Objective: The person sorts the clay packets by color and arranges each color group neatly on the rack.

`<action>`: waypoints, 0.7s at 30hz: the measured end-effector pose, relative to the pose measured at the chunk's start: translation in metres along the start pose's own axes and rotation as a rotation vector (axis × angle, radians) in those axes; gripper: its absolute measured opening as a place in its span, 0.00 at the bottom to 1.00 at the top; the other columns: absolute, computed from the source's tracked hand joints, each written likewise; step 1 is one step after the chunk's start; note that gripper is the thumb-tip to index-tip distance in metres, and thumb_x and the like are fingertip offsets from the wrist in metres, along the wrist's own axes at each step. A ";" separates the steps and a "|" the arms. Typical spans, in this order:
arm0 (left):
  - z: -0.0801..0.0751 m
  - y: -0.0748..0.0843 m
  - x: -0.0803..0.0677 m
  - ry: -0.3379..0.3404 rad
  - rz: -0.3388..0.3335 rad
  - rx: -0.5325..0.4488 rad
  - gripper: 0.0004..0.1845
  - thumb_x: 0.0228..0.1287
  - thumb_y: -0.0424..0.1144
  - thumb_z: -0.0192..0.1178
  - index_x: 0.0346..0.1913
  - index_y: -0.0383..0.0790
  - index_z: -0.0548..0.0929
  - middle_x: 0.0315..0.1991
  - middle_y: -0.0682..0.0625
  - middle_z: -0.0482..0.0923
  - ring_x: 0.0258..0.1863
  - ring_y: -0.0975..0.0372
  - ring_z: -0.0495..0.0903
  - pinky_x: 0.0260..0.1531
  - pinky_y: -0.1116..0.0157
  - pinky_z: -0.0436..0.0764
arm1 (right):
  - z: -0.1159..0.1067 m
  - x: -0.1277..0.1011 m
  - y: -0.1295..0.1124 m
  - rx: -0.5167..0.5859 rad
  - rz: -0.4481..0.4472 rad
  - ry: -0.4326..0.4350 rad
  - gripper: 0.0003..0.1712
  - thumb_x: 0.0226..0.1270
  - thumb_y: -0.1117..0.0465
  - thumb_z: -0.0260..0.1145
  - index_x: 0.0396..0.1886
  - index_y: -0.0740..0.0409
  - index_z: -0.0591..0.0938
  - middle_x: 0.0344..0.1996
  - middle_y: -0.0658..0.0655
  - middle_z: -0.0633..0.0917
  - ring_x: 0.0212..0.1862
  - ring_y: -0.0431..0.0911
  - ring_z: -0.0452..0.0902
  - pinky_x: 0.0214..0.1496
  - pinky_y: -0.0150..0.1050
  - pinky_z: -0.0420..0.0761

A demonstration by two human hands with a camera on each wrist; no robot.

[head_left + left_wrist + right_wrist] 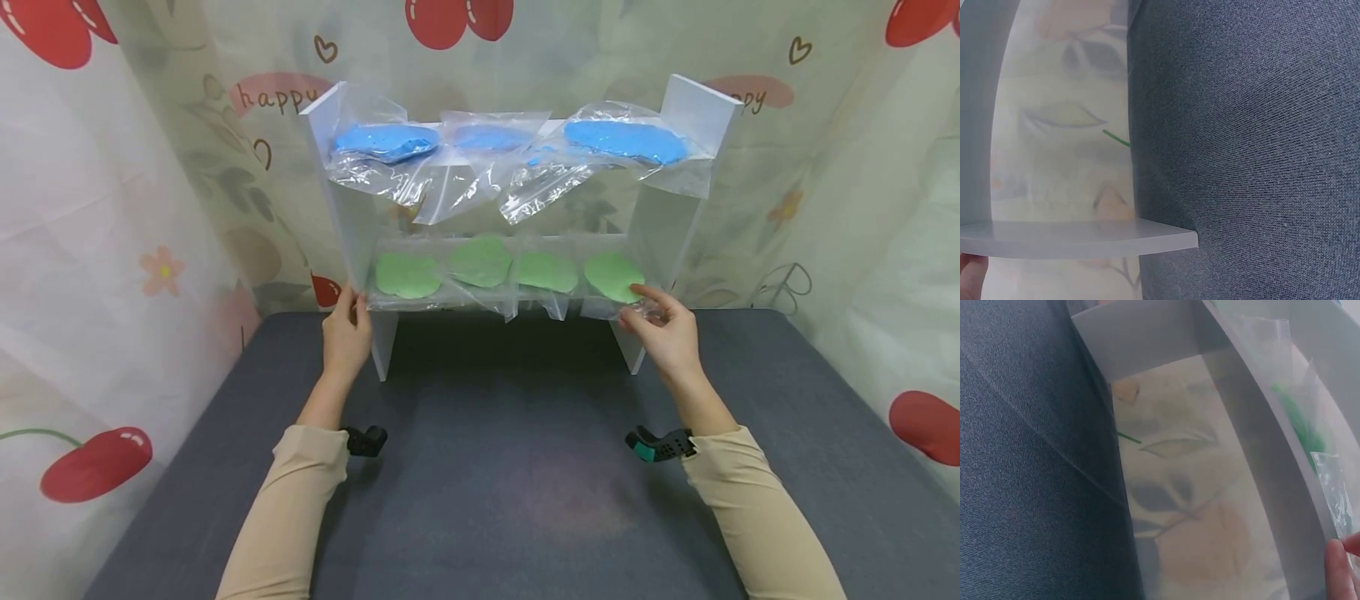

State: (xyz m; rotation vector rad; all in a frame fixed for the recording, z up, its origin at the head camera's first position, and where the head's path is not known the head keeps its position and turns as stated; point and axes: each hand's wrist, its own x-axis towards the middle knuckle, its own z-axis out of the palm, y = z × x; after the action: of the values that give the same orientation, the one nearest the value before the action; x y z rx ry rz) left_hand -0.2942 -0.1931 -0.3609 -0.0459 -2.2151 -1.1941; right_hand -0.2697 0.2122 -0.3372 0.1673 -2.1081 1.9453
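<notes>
A white two-tier shelf point(384, 333) stands at the back of the table. My left hand point(347, 335) holds the front edge of its left side panel, and a bit of that hand point(972, 275) shows beside the panel in the left wrist view. At the right end of the lower tier, my right hand point(667, 333) pinches the edge of a clear plastic bag with a flat green piece point(613, 277) inside. Its fingertips point(1337, 565) are right at the tier's front edge in the right wrist view. Several such green bags point(480, 262) lie in a row there.
Three clear bags with blue contents, including a blue bag point(626, 142) at the right, lie on the upper tier, their loose ends hanging over its front. A dark grey tabletop point(502, 467) spreads before the shelf. A patterned curtain point(555, 50) hangs behind.
</notes>
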 end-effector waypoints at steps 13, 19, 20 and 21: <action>0.000 -0.002 0.000 0.001 0.010 -0.024 0.21 0.72 0.38 0.46 0.66 0.39 0.68 0.50 0.33 0.79 0.49 0.44 0.81 0.46 0.48 0.79 | 0.005 0.007 0.001 0.079 0.003 0.062 0.27 0.62 0.69 0.61 0.62 0.70 0.70 0.19 0.44 0.80 0.26 0.33 0.82 0.35 0.24 0.81; 0.000 -0.001 0.000 -0.005 0.003 -0.028 0.21 0.72 0.38 0.45 0.66 0.39 0.68 0.50 0.33 0.79 0.49 0.45 0.81 0.45 0.48 0.79 | 0.006 0.010 0.000 0.051 0.009 0.065 0.27 0.63 0.67 0.61 0.62 0.69 0.69 0.20 0.43 0.81 0.26 0.32 0.81 0.33 0.24 0.81; 0.000 -0.001 0.000 -0.005 0.002 -0.029 0.21 0.72 0.38 0.45 0.66 0.39 0.68 0.50 0.33 0.79 0.49 0.45 0.81 0.45 0.48 0.79 | 0.006 0.010 0.000 0.054 0.008 0.066 0.27 0.63 0.67 0.60 0.62 0.69 0.69 0.20 0.43 0.81 0.25 0.32 0.81 0.33 0.24 0.81; 0.000 -0.001 0.000 -0.005 0.001 -0.029 0.21 0.72 0.38 0.45 0.66 0.39 0.68 0.50 0.33 0.79 0.49 0.45 0.81 0.45 0.48 0.79 | 0.007 0.011 0.000 0.058 0.008 0.066 0.27 0.63 0.67 0.60 0.62 0.69 0.69 0.20 0.43 0.81 0.25 0.32 0.81 0.33 0.24 0.81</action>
State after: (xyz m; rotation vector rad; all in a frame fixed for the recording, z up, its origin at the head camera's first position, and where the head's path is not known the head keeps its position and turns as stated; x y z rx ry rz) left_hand -0.2943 -0.1939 -0.3615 -0.0620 -2.2017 -1.2274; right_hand -0.2809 0.2068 -0.3350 0.1043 -2.0158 1.9895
